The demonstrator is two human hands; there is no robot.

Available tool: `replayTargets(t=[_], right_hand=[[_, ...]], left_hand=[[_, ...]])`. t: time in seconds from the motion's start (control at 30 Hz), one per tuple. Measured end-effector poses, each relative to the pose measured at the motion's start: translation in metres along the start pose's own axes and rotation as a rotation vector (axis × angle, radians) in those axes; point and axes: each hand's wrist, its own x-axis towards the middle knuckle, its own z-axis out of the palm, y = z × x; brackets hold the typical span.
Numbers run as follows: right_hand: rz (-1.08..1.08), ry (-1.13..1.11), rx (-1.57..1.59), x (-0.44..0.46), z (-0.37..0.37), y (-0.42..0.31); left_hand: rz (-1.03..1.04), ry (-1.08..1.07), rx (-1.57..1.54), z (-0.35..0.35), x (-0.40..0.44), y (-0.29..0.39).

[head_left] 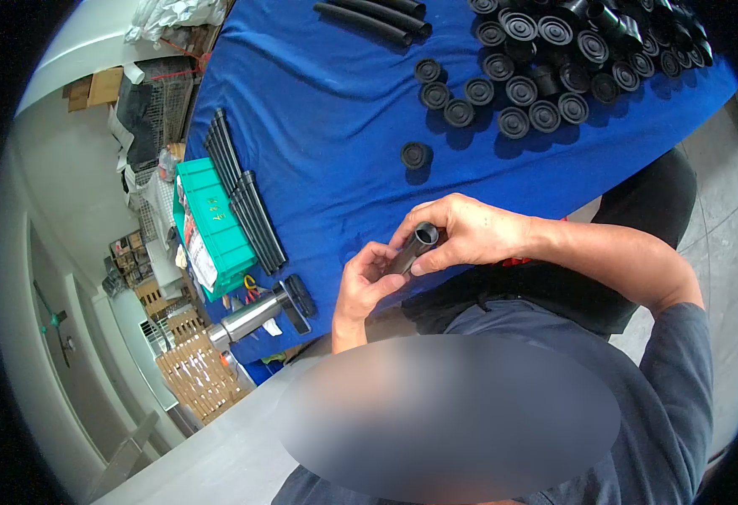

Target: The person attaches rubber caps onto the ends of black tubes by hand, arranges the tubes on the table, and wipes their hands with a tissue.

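Between my two hands, near the front edge of the blue cloth (pixel 318 151), is a short black tube (pixel 415 244) with its open round end tilted up. My right hand (pixel 470 234) grips its upper part between thumb and fingers. Lower down, the fingers of my left hand (pixel 370 282) are wrapped round the other end, which they partly hide. A single black round cap (pixel 416 155) lies on the cloth beyond my hands. Farther off sit several more ringed black caps (pixel 458 112).
A large pile of black caps (pixel 572 77) fills the back right. Long black tubes (pixel 377 15) lie at the back, and more black tubes (pixel 255 215) line the left beside a green crate (pixel 217 220). A metal cylinder (pixel 251 318) and scissors (pixel 251 286) are nearer.
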Motion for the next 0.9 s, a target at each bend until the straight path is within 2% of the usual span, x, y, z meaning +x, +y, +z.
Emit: replayTargets(t=[0.1,0.3,0.4,0.53,0.6,0.63,0.67,0.7,0.73,0.77,0.8,0.83,0.9], right_hand=[[0.021,-0.014,0.037,0.000,0.001,0.001],[0.045,-0.027,0.072,0.001,0.001,0.000],[0.068,-0.009,0.102,0.001,0.001,-0.002],[-0.034,0.144,-0.033,0.000,0.002,0.001],[-0.060,0.175,0.023,0.003,0.001,0.003],[-0.072,0.188,0.052,0.004,0.000,0.000],[0.088,0.150,0.182,0.002,-0.003,-0.005],[0.010,0.168,0.154,0.004,-0.003,-0.001],[-0.068,0.186,0.127,0.007,0.000,0.008],[-0.146,0.204,0.100,0.008,0.001,0.013],[-0.198,0.164,-0.009,0.006,0.001,0.012],[-0.087,0.091,0.009,0.001,0.003,0.004],[-0.194,-0.069,-0.238,0.000,0.003,0.007]], left_hand=[[-0.004,0.003,0.087,0.000,-0.002,0.003],[0.132,0.014,0.263,0.002,0.003,0.004],[0.014,-0.112,0.304,-0.018,0.003,-0.001],[-0.079,-0.024,-0.018,-0.001,-0.007,0.001],[-0.110,0.050,-0.226,0.016,-0.017,0.017],[-0.050,0.061,-0.230,0.009,-0.023,0.015],[0.137,-0.014,-0.254,-0.001,-0.019,0.000],[0.324,-0.089,-0.274,0.000,-0.010,0.001],[0.388,-0.098,-0.285,0.003,-0.008,0.004],[0.363,-0.040,-0.405,0.008,-0.009,0.010],[0.399,-0.008,-0.404,0.011,-0.005,0.013],[0.436,0.023,-0.402,0.012,-0.001,0.015],[0.473,0.075,-0.327,0.016,0.004,0.014]])
